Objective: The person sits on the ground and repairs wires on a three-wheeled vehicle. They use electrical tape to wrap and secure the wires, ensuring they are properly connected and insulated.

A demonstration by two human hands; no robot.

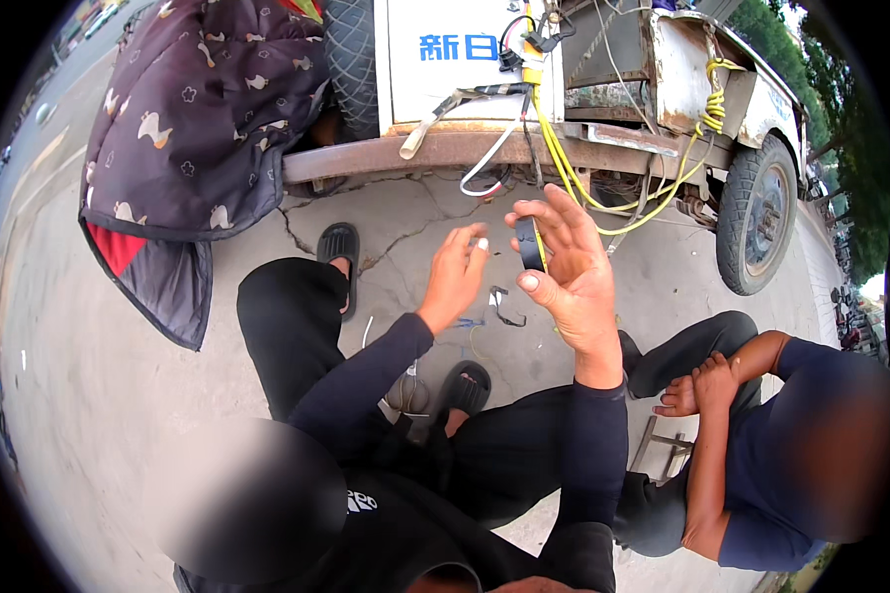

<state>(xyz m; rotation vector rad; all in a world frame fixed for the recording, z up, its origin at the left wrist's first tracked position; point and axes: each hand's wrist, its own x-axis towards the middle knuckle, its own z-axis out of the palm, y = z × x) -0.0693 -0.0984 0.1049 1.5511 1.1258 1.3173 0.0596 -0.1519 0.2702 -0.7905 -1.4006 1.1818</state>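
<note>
In front of a white cart [455,84], a black tape roll [530,244] is gripped by the right hand [576,272]; apart from it, the left hand [453,274] is held near the roll (whether anything is pinched there cannot be told).

Tape roll [530,244] of seemingly smooth plastic

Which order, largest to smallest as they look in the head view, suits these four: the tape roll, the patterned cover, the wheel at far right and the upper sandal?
1. Cover
2. Wheel
3. Sandal
4. Tape roll

This ranks apparent size only; distances from the camera differ.
</note>
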